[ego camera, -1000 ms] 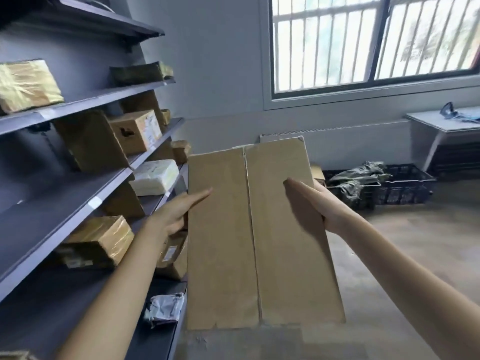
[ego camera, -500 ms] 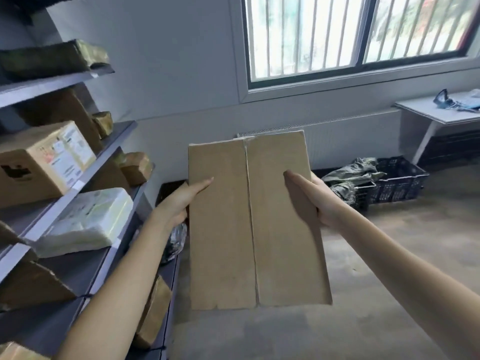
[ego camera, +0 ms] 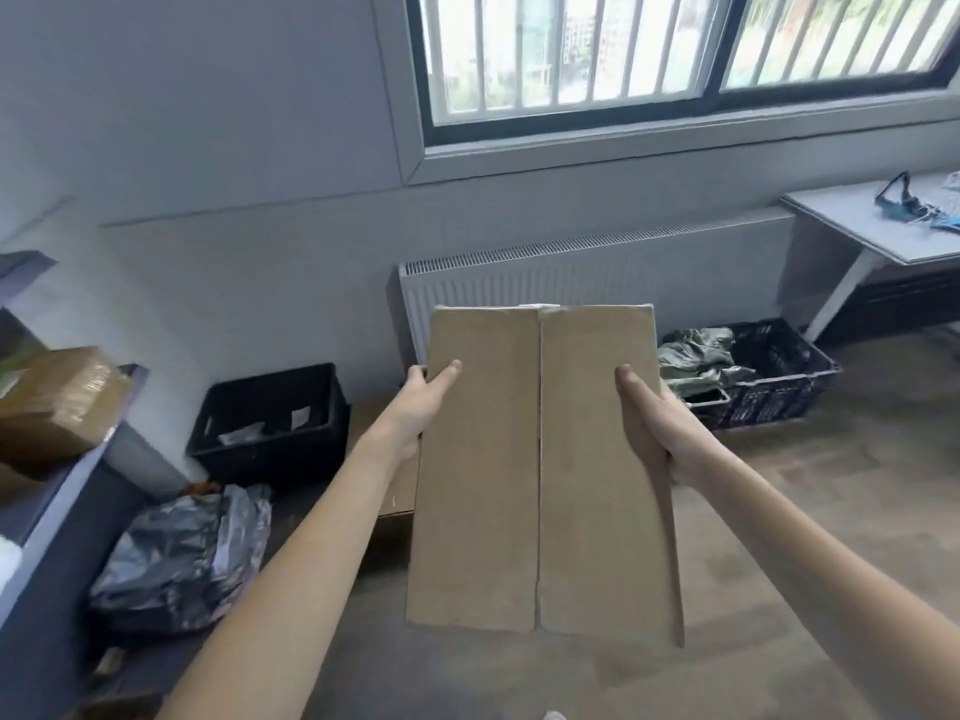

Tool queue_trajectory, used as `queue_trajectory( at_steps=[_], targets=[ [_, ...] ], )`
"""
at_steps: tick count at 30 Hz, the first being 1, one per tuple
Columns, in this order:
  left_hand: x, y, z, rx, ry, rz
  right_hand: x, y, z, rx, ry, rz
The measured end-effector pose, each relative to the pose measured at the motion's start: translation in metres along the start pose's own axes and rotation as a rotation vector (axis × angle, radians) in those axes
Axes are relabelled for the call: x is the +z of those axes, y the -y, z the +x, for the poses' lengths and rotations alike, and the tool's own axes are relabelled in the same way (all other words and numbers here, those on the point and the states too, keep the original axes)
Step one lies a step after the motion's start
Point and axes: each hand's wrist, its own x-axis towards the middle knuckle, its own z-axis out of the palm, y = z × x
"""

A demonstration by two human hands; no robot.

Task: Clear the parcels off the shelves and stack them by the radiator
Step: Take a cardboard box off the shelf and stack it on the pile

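A long brown cardboard parcel with a centre seam is held out in front of me. My left hand grips its left edge, thumb on top. My right hand grips its right edge the same way. The white radiator is straight ahead under the window, just beyond the parcel's far end. Another flat brown box lies on the floor below the radiator, mostly hidden by the parcel. The grey shelves are at the left edge, with a taped brown parcel on them.
A black crate stands left of the radiator, a second black crate with green cloth to its right. Grey plastic mail bags lie on the lowest shelf. A white table is at far right. Bare floor lies right of me.
The view has swung right, away from the shelves, and the radiator now faces me. The parcel stays in both hands and has come closer to the radiator.
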Motion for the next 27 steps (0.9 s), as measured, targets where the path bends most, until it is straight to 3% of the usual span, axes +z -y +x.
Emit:
queue_trajectory(
  at_steps=[12,20,27],
  targets=[
    [-0.083,0.013,0.282,-0.179,0.089,0.034,0.072,-0.051,0.312,0.152,0.025,-0.042],
    [-0.102,0.108,0.533,-0.476,-0.091,0.033,0.104,-0.157,0.567,0.303,0.001,-0.332],
    [-0.096,0.220,0.674,-0.628,-0.137,-0.006,0.102,-0.277,0.711,0.468,0.095,-0.393]
  ],
)
